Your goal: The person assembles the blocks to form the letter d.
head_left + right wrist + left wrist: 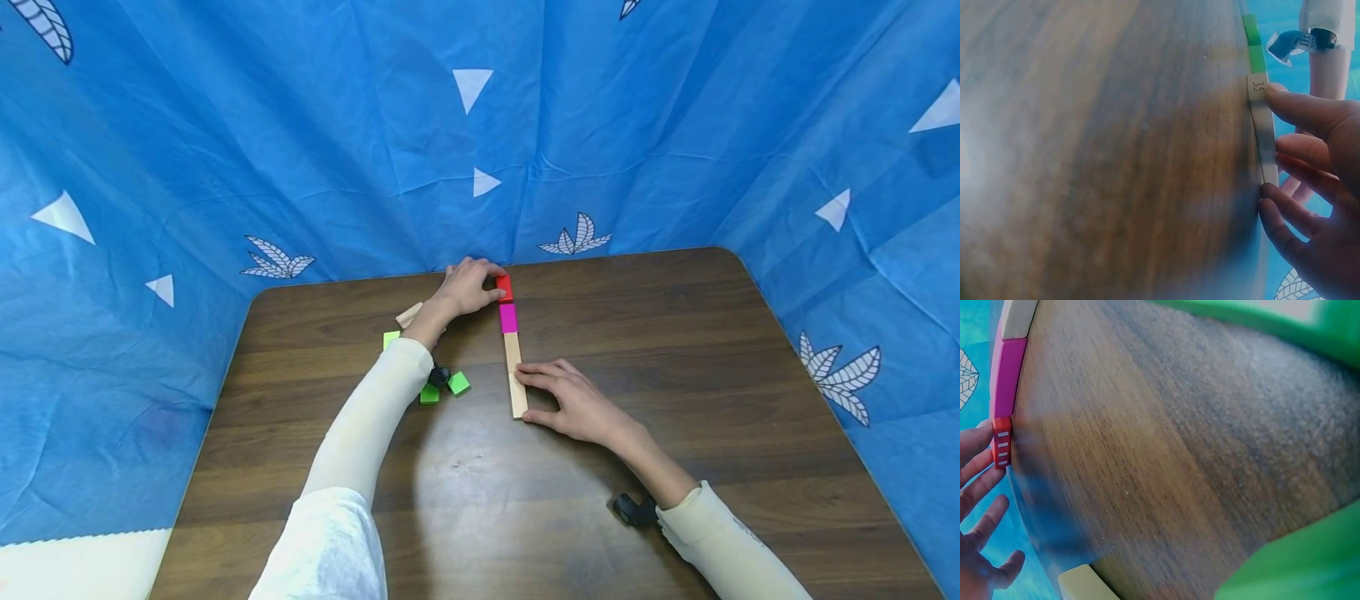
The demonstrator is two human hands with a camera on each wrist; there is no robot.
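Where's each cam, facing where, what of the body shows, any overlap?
Head: worn on the head, facing forward and down at the table; both arms, left grip and right grip show.
Left wrist: on that wrist, facing the red block; left grip at left edge.
Right wrist: on that wrist, facing the pale wood; right grip at right edge, other forearm behind.
Shared: head and left wrist both show the red block and magenta block.

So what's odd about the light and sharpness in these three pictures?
Head view: pale glare on the table, with a dark shadow beside the left sleeve. Left wrist: the row looks bowed, and the green blocks loom large and soft. Right wrist: whitish glare at the left edge, table grain smeared, but the pale block's "35" is readable.
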